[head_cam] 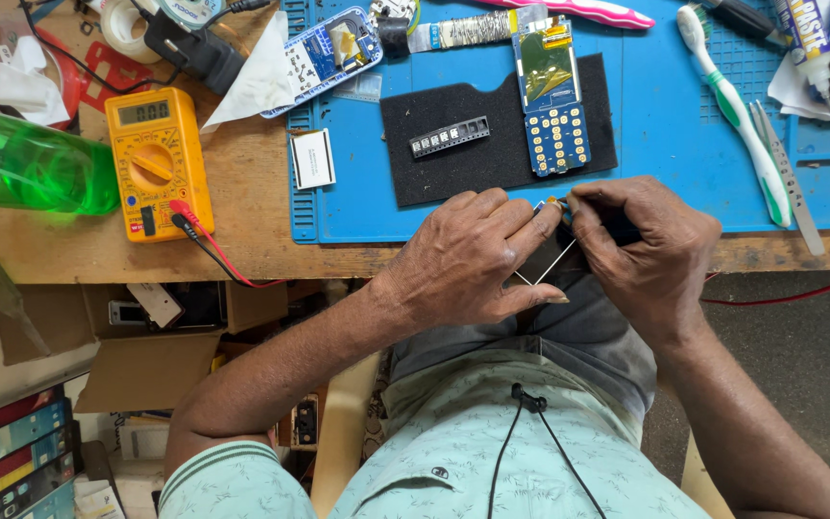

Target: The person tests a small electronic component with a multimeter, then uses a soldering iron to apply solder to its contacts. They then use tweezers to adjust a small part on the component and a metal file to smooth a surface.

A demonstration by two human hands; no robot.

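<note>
Left hand [468, 255], right hand [646, 250] pinching small part [553, 204] (perhaps a connector), at blue mat [665, 125] edge

Just beyond our fingertips [551, 213] a circuit board [550, 96] lies on a foam pad [434, 173], a keypad strip [449, 136] to its left. The pad rests on a work mat [665, 144]. Right of our fingers lie a toothbrush [737, 111] and tweezers [788, 178]; far left, a multimeter [158, 161] and a bottle [26, 163].

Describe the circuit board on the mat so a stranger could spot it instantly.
Start at the blue rubber work mat on the wooden bench. On its black foam pad lies the blue rectangular circuit board, its lower half dotted with gold keypad contacts, unlike the small black strip beside it.
</note>
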